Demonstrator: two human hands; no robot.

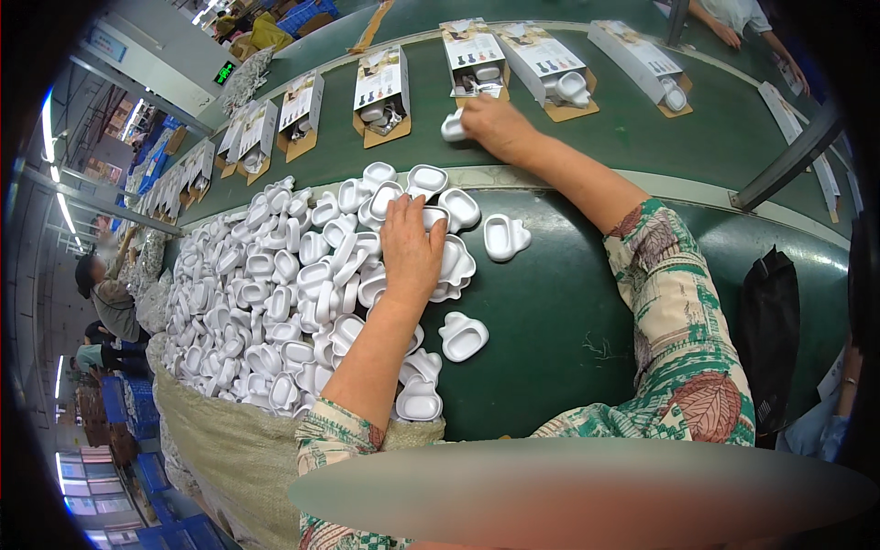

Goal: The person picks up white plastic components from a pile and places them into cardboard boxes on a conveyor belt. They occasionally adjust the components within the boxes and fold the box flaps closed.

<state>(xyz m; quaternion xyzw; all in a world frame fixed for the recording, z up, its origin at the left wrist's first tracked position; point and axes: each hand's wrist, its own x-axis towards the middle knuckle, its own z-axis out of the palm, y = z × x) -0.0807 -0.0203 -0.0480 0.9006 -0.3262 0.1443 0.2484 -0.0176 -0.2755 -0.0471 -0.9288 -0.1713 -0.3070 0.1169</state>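
Note:
My right hand [496, 128] reaches over the green conveyor belt [321, 165], its fingers closed on a small white plastic dish [453, 126]. Directly beyond it lies an open white carton [471, 50] with white and silvery items showing in its near end. My left hand [412, 249] lies on a big heap of white plastic dishes [252, 293], its fingers stretched out over the ones at the heap's right edge. The dishes are shallow, each with a shaped rim. What lies under the left palm is hidden. Two loose dishes, one farther [504, 237] and one nearer [463, 336], sit just right of the heap.
More open cartons [383, 87] stand in a row along the belt, several with white parts inside. A woven sack [220, 440] lies at the near left. A dark post [790, 158] and a black bag [768, 335] are at right. Other people work at far left and right.

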